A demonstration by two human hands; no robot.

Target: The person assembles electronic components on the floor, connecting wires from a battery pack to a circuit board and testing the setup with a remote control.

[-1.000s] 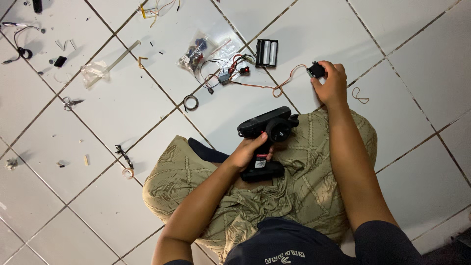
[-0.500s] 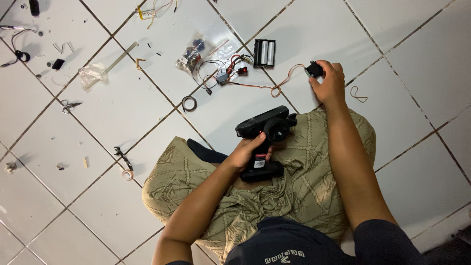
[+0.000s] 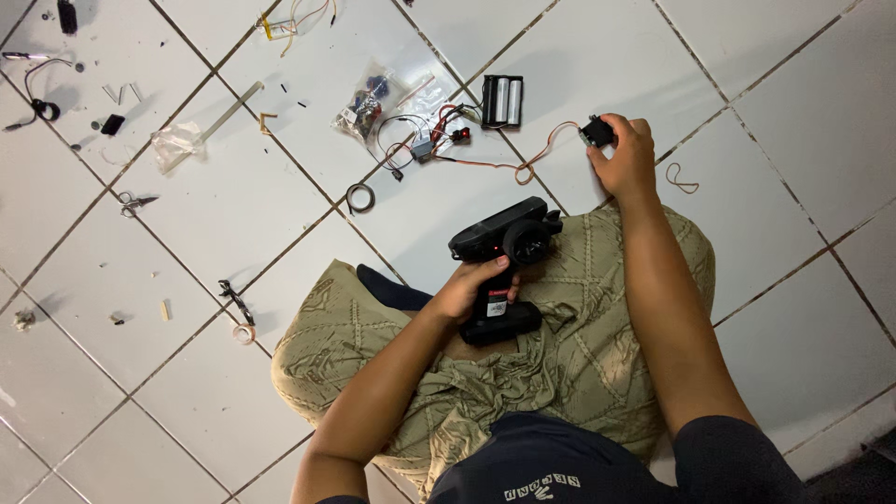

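My left hand [image 3: 469, 285] grips the handle of a black pistol-grip radio controller [image 3: 504, 245] that rests upright on my lap, its wheel facing right. My right hand [image 3: 627, 159] reaches out over the white tiled floor and holds a small black servo [image 3: 596, 132]. An orange wire [image 3: 523, 166] runs from the servo leftwards to a small receiver with red and black leads [image 3: 425, 145]. A black battery holder [image 3: 502, 100] with cells lies just beyond that wiring.
A clear bag of small parts [image 3: 367, 105], a tape roll [image 3: 359, 197], scissors [image 3: 133, 201], a crumpled plastic bag [image 3: 174, 145], black cable [image 3: 37, 98], yellow wire scraps [image 3: 289, 17] and a rubber band [image 3: 681, 177] lie scattered on the tiles. Olive patterned cloth [image 3: 597, 364] covers my legs.
None of the objects has moved; both hands keep their grip. Only the view has shifted slightly.
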